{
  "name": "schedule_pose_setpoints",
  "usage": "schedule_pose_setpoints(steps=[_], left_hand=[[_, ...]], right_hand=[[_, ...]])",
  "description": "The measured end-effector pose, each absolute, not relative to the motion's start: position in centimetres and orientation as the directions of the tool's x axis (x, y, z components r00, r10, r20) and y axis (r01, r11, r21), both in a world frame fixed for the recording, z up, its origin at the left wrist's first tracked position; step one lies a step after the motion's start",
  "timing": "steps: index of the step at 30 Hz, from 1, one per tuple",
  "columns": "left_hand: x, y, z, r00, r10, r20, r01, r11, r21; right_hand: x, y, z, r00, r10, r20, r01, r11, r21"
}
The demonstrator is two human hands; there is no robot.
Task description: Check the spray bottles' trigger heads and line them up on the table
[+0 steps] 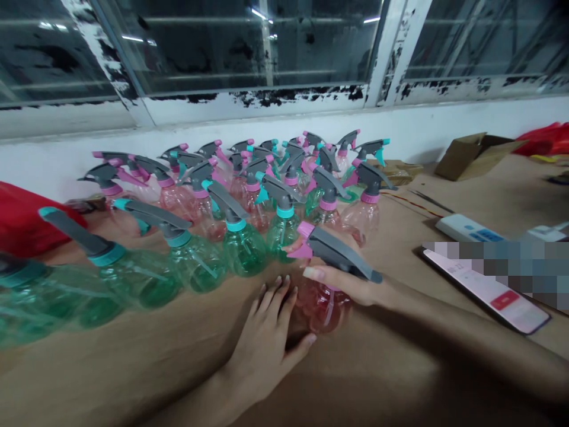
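A pink spray bottle (326, 311) with a grey and pink trigger head stands on the table in front of me. My right hand (347, 281) is closed round the neck of this bottle, just under its trigger head. Low on the left side of the same bottle is my left hand (271, 335), fingers stretched out and thumb apart; whether it touches the bottle I cannot tell. Green spray bottles with teal collars, such as the near one (284, 231), form a row behind and to the left. Behind them crowd several pink ones (329, 216).
To the right lie a phone (484, 287) and a white power strip (466, 228). An open cardboard box (471, 157) sits at the back right, by a red bag (546, 139). Another red bag (31, 219) is at the left. A windowed wall (267, 112) bounds the table's back.
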State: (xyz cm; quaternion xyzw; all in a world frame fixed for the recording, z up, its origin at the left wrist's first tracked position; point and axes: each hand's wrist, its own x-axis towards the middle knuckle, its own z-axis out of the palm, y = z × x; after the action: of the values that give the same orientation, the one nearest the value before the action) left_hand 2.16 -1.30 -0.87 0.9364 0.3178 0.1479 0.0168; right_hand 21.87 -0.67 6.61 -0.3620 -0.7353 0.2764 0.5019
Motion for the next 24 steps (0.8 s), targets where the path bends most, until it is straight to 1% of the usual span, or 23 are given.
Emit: schedule_pose_setpoints(steps=[3, 6, 10, 13, 16, 21, 24], left_hand=[[2.1, -1.4, -0.9, 0.756, 0.603, 0.253, 0.596, -0.795, 0.112], [2.0, -1.4, -1.1, 0.752, 0.600, 0.274, 0.597, -0.796, 0.104], [1.9, -1.2, -1.5, 0.745, 0.584, 0.322, 0.589, -0.803, 0.093], [2.0, -1.1, -1.6, 0.748, 0.578, 0.326, 0.583, -0.807, 0.093], [1.9, -1.0, -1.6, 0.754, 0.577, 0.313, 0.582, -0.809, 0.090], [1.8, -1.1, -1.3, 0.753, 0.576, 0.317, 0.592, -0.804, 0.056], [1.7, -1.4, -1.2, 0.749, 0.582, 0.317, 0.590, -0.803, 0.080]], right_hand=[[22.1, -1.2, 6.5, -0.227, 0.835, 0.502, 0.254, 0.548, -0.797], [22.4, -1.4, 6.5, -0.205, 0.852, 0.482, 0.282, 0.523, -0.804], [22.9, -1.6, 6.1, -0.212, 0.847, 0.487, 0.389, 0.531, -0.753], [23.2, -2.4, 5.7, -0.194, 0.856, 0.480, 0.489, 0.508, -0.709], [23.7, -3.8, 5.2, -0.126, 0.879, 0.460, 0.564, 0.445, -0.696], [27.2, -6.5, 4.6, 0.011, 0.937, 0.350, 0.639, 0.263, -0.723], [30.8, -7.4, 4.2, 0.137, 0.924, 0.357, 0.687, 0.171, -0.706]])
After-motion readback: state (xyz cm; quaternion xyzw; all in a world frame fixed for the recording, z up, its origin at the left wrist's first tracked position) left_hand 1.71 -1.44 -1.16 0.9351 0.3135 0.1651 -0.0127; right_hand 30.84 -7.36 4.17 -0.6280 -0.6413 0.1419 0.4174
